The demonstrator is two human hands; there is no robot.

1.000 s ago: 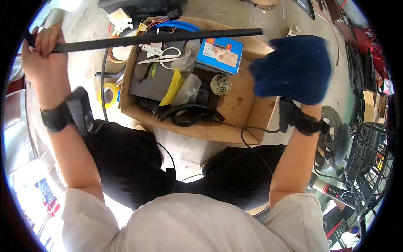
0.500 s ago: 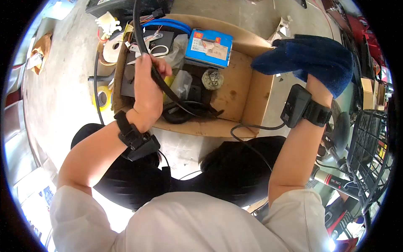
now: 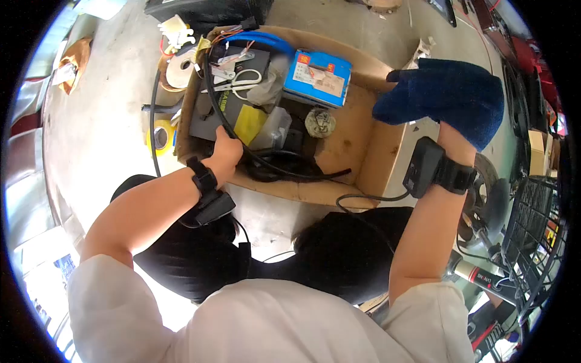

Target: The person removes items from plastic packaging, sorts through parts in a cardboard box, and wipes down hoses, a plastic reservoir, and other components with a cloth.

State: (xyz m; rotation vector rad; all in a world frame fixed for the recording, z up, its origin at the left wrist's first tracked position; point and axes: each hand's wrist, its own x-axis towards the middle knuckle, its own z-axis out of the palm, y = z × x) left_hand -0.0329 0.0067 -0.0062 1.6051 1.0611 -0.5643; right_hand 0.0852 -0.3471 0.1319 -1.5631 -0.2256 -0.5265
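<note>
My left hand (image 3: 228, 151) is closed around a thick black cable (image 3: 210, 91) at the near left side of an open cardboard box (image 3: 378, 154). The cable runs up along the box's left side, and its free end lies toward the right over a black coil. A dark blue towel (image 3: 445, 91) is draped over my right hand, beyond the box's right edge; the towel hides the fingers. Inside the box are white-handled scissors (image 3: 247, 81), a blue box with a label (image 3: 318, 78), a roll of clear tape (image 3: 320, 123) and a yellow piece (image 3: 249, 124).
Left of the box, yellow tape (image 3: 160, 138), a pale roll (image 3: 180, 68) and a white plastic connector (image 3: 175, 31) sit on the floor. A black case (image 3: 206, 13) stands behind. A black wire basket (image 3: 532, 230) is at the right.
My left hand has come down toward the box's near edge, and the cable has lowered into the box with its end farther right. My right hand with the towel has moved slightly.
</note>
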